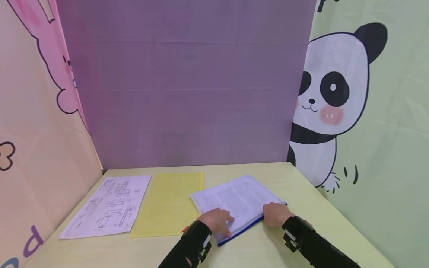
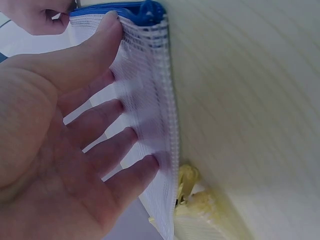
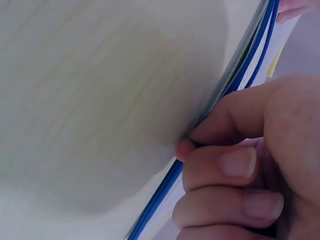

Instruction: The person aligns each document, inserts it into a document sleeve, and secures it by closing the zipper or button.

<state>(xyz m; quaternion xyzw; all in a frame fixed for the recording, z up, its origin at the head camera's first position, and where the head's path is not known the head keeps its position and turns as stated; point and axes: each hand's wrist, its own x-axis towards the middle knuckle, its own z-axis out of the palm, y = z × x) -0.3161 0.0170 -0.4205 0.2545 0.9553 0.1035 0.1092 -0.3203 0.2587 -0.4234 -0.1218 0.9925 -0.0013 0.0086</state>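
Papers (image 1: 236,197) show through a white mesh pouch (image 2: 147,105) with a blue zipper (image 3: 157,200), lying aslant on the desk (image 1: 241,257). The right hand's (image 1: 276,214) grip is closed, pinching the zipper edge. The left hand's (image 1: 217,222) grip is loose, fingers extended, resting on the mesh near the pouch's near corner. The pouch's left corner overlaps a yellow pouch (image 1: 171,203); left of that lies a sheet of drawings (image 1: 107,208).

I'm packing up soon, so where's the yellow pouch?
In the head view, the yellow pouch lies left of centre on the table, between the drawing sheet and the blue-edged pouch.
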